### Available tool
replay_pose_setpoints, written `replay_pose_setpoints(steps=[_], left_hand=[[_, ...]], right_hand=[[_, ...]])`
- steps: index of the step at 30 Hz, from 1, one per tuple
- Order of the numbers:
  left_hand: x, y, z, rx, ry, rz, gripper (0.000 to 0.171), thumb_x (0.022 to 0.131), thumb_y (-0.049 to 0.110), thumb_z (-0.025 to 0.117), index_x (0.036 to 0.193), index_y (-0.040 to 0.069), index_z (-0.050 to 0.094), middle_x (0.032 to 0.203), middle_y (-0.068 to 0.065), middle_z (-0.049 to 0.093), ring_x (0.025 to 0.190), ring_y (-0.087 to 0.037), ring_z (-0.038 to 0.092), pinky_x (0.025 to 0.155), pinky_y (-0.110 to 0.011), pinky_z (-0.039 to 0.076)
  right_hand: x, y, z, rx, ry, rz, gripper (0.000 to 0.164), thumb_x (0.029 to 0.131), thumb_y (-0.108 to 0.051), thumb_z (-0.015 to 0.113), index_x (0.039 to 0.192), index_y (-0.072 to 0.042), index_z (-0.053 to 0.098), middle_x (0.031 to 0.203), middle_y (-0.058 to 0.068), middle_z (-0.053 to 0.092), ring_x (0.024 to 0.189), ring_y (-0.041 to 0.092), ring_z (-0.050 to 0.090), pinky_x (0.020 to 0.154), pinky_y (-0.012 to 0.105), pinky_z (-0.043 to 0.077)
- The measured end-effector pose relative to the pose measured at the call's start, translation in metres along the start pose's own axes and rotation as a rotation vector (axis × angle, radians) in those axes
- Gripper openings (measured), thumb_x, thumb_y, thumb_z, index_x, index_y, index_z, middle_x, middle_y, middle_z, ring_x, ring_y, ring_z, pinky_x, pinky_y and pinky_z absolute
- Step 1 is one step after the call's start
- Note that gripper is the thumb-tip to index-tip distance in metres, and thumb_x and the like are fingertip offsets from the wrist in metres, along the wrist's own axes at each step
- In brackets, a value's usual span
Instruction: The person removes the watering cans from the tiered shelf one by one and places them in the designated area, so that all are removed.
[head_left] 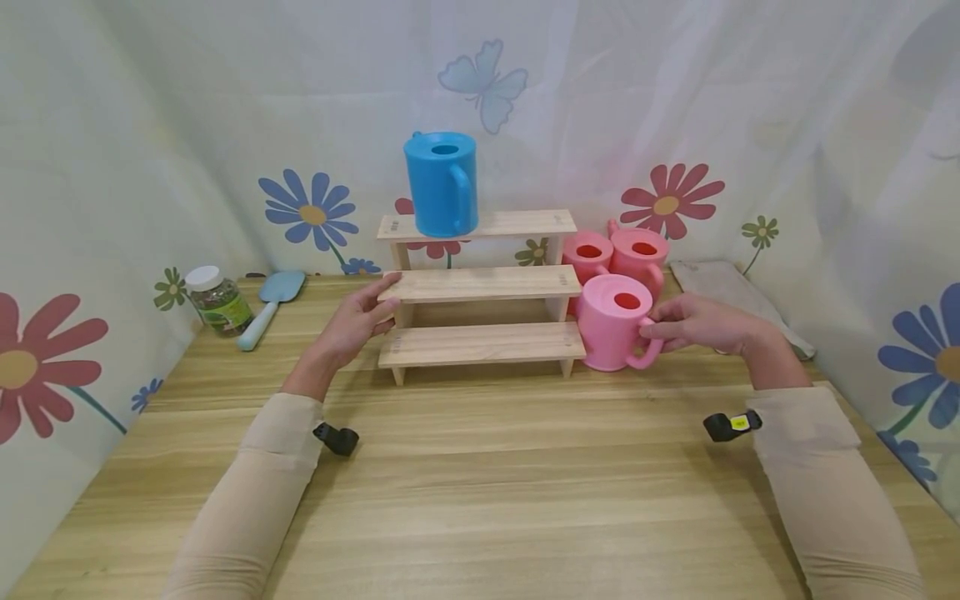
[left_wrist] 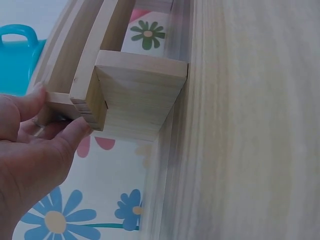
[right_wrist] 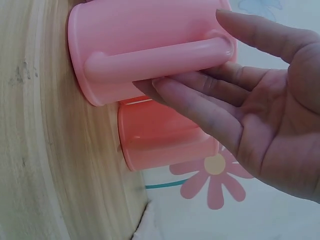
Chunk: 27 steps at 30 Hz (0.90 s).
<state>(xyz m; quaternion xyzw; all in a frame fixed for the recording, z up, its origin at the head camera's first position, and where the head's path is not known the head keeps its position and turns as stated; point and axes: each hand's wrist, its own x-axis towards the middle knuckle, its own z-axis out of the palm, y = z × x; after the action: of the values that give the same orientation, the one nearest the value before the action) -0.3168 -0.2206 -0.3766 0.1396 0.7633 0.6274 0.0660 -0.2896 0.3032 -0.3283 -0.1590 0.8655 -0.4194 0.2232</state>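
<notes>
A three-step wooden shelf (head_left: 480, 343) stands on the table. My left hand (head_left: 354, 321) pinches the left end of its middle board, thumb and fingers on either side in the left wrist view. To the right of the shelf stands a light pink watering can (head_left: 603, 325), upright. My right hand (head_left: 693, 323) touches its handle (right_wrist: 160, 59); the fingers reach behind the handle, fairly straight, and the thumb is held apart from it. Two darker pink watering cans (head_left: 641, 250) stand behind. On the top board sits a blue watering can (head_left: 441, 187).
A lidded jar (head_left: 227, 312) and a light blue scoop (head_left: 279, 292) lie at the back left of the table (head_left: 510, 483). A folded grey cloth (head_left: 735, 292) lies at the back right. Behind everything hangs a flower-printed curtain (head_left: 300, 100).
</notes>
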Motion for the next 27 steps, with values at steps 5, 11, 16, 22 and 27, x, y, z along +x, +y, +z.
replay_pose_setpoints(steps=[5, 11, 16, 22, 27], left_hand=[[0.0, 0.001, 0.001, 0.009, 0.002, 0.002, 0.057, 0.106, 0.024, 0.051, 0.159, 0.019, 0.03, 0.166, -0.006, 0.016, 0.147, -0.028, 0.026, 0.113, -0.054, 0.032], [-0.001, 0.002, 0.001, 0.012, 0.003, -0.003, 0.058, 0.107, 0.023, 0.05, 0.16, 0.018, 0.028, 0.166, -0.008, 0.015, 0.147, -0.029, 0.025, 0.113, -0.052, 0.033], [-0.001, 0.002, 0.0, 0.013, 0.008, 0.0, 0.058, 0.107, 0.023, 0.05, 0.16, 0.018, 0.029, 0.166, -0.007, 0.015, 0.147, -0.03, 0.026, 0.112, -0.053, 0.033], [-0.001, 0.002, 0.001, 0.008, 0.008, -0.002, 0.058, 0.107, 0.022, 0.05, 0.16, 0.017, 0.027, 0.166, -0.007, 0.014, 0.147, -0.03, 0.025, 0.112, -0.052, 0.035], [-0.001, 0.002, 0.002, 0.012, 0.009, -0.002, 0.058, 0.107, 0.022, 0.05, 0.16, 0.017, 0.028, 0.166, -0.008, 0.015, 0.147, -0.03, 0.026, 0.111, -0.051, 0.036]], right_hand=[[-0.007, -0.007, -0.003, -0.117, 0.056, 0.011, 0.048, 0.096, -0.033, 0.069, 0.126, 0.004, 0.064, 0.113, 0.017, 0.068, 0.1, 0.028, 0.068, 0.089, 0.042, 0.058], [-0.023, -0.03, -0.006, -0.38, 0.3, -0.071, 0.039, 0.096, -0.031, 0.07, 0.118, 0.001, 0.071, 0.099, 0.009, 0.072, 0.09, 0.026, 0.064, 0.075, 0.038, 0.057], [-0.026, -0.055, 0.004, -0.393, 0.462, -0.115, 0.042, 0.097, -0.031, 0.068, 0.124, 0.001, 0.067, 0.112, 0.018, 0.07, 0.1, 0.034, 0.064, 0.084, 0.051, 0.056], [-0.011, -0.066, 0.025, -0.283, 0.491, -0.18, 0.039, 0.096, -0.028, 0.07, 0.124, -0.001, 0.067, 0.113, 0.016, 0.069, 0.103, 0.033, 0.065, 0.087, 0.05, 0.057], [0.01, -0.064, 0.048, -0.146, 0.546, -0.261, 0.037, 0.094, -0.028, 0.072, 0.12, -0.002, 0.069, 0.112, 0.014, 0.07, 0.101, 0.028, 0.067, 0.086, 0.036, 0.058]])
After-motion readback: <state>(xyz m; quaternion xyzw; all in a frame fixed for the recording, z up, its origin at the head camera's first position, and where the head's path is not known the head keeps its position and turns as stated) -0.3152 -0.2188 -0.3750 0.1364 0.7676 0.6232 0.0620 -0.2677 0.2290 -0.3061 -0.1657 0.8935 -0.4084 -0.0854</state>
